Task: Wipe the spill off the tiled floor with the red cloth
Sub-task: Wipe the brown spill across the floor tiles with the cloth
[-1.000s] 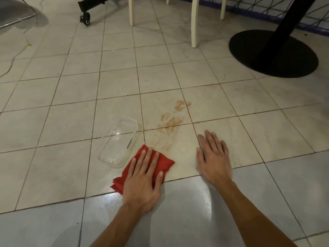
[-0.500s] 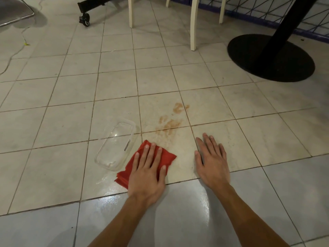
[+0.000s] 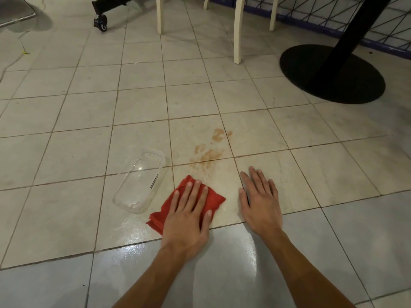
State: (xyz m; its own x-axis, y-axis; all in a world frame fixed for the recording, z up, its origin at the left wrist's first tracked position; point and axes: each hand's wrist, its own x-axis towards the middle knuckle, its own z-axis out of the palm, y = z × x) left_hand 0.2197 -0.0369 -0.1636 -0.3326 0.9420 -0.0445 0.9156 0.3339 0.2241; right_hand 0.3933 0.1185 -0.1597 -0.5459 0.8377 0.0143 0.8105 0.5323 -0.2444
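An orange-brown spill (image 3: 209,154) is smeared across two beige tiles, just beyond my hands. The folded red cloth (image 3: 216,200) lies on the floor right below the smear's near edge. My left hand (image 3: 189,216) presses flat on the cloth with fingers spread, covering most of it. My right hand (image 3: 260,201) rests palm down on the bare tile to the right of the cloth, holding nothing. The tile around the cloth looks wet and shiny.
A clear plastic container (image 3: 141,182) lies on the floor just left of the cloth. Farther off stand white chair legs (image 3: 238,30), a black round table base (image 3: 331,74) at right and a caster wheel (image 3: 101,22) at upper left.
My left hand has slid the cloth slightly to the right and forward, closer to the smear. My right hand stays planted on the same tile.
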